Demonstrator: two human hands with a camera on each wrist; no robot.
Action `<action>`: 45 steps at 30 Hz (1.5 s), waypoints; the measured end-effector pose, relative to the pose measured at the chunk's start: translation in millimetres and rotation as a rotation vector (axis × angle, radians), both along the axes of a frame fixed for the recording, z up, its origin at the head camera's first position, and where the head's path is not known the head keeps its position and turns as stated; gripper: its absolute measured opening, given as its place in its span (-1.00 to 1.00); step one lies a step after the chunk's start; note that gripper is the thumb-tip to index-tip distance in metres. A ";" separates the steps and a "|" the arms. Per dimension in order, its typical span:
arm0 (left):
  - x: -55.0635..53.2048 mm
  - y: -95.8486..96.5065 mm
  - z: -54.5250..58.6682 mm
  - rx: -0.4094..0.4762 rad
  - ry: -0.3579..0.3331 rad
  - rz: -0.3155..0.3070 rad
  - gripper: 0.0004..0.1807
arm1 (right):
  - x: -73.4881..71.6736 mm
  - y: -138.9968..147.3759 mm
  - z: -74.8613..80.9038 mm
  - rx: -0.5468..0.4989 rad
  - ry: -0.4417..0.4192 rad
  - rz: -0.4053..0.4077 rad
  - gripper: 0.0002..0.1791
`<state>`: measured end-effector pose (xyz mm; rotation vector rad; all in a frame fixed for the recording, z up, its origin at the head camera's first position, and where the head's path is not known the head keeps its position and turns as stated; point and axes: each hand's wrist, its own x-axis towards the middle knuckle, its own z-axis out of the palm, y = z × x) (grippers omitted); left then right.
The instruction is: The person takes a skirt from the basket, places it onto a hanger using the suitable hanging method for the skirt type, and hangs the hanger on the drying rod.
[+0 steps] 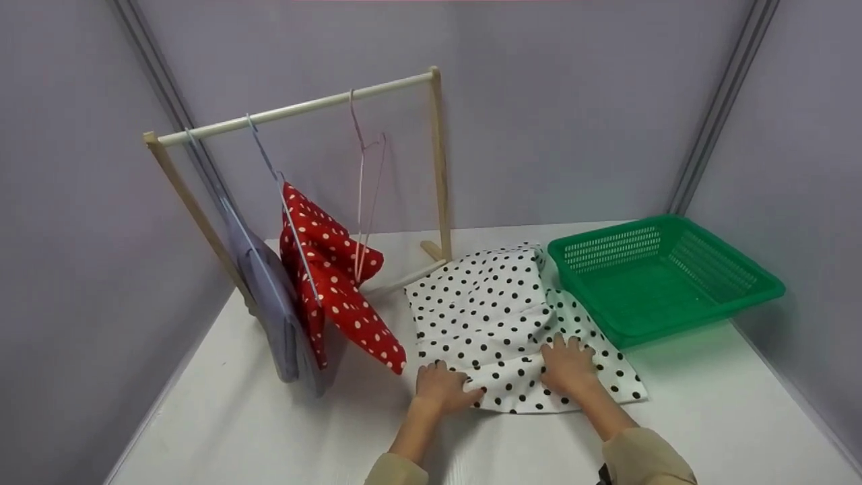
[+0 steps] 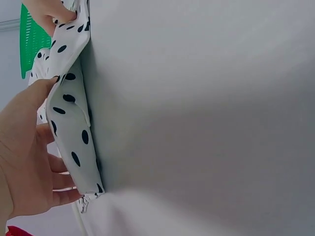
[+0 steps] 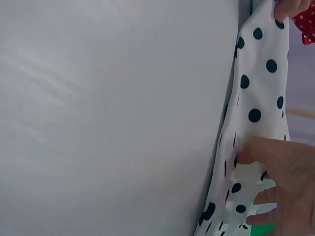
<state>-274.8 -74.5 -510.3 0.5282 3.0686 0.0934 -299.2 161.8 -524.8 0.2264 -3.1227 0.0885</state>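
Observation:
A white cloth with black polka dots (image 1: 481, 296) lies spread on the white table, slightly wrinkled, its right part fanning out past a fold. On its near left corner rests my left hand (image 1: 441, 389), fingers spread and thumb pointing right. Further right, my right hand (image 1: 570, 369) presses on the near part with fingers apart. In the left wrist view, the left thumb (image 2: 42, 91) touches the cloth's near edge. The right wrist view has the right thumb (image 3: 253, 149) lying on the dotted fabric; some fingertips are hidden by the cloth.
A green plastic basket (image 1: 700, 313) stands at the right, beside the cloth. At the left is a wooden rack (image 1: 441, 168) with a grey garment (image 1: 266, 289), a red white-dotted garment (image 1: 337, 283) and a bare pink hanger (image 1: 360, 202). Grey walls enclose the table.

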 end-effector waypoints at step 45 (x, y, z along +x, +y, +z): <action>6.2 -17.4 -16.2 -0.049 0.152 0.028 -0.49 | 19.9 -12.0 -13.6 -0.162 0.204 0.495 -0.70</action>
